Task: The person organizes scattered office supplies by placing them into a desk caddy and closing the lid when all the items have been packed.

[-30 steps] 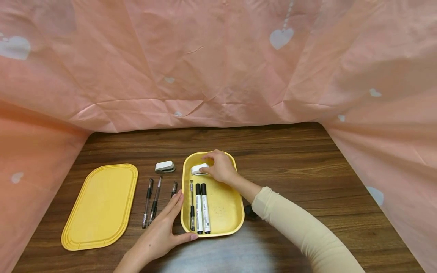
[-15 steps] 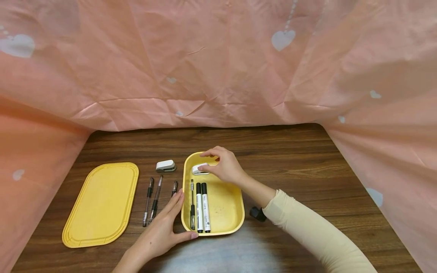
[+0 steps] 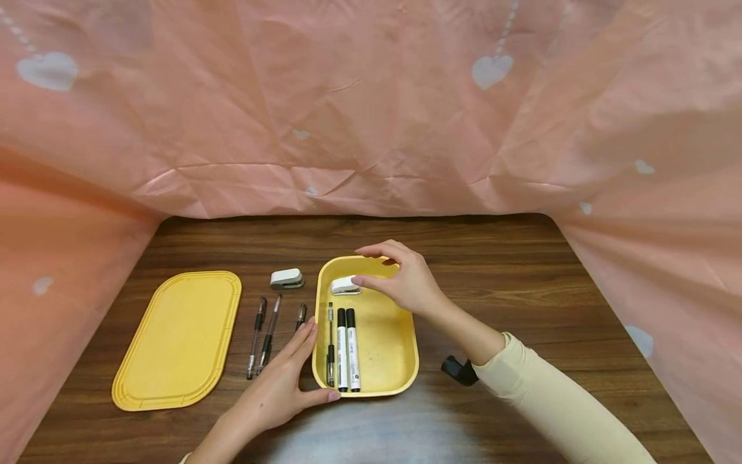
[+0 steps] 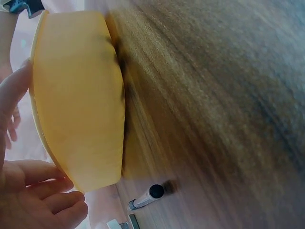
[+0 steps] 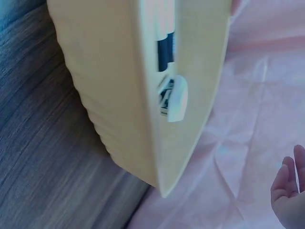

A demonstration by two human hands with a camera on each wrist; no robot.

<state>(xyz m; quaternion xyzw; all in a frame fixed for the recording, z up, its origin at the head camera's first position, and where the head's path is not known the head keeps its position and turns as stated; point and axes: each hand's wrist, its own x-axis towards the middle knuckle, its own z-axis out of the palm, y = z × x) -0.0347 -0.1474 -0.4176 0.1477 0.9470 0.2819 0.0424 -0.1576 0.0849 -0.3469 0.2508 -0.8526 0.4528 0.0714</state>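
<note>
A yellow plastic box stands on the wooden table. At its near left corner my left hand touches it, fingers along the left side and thumb at the front rim. Inside lie a black gel pen and two white markers with black caps, side by side. A small white stapler rests at the box's far left end; it shows inside the box in the right wrist view too. My right hand hovers over the far right of the box, fingers spread and holding nothing, thumb overlapping the stapler's end.
Left of the box, a second white and grey stapler lies behind several gel pens, one partly hidden by my left hand. Farther left lies a flat yellow lid. A black device sits by my right sleeve. Pink cloth surrounds the table.
My right hand has let go of the stapler in the box, spread its fingers and risen slightly to the right. My left hand stays at the box's corner. The head view has shifted slightly.
</note>
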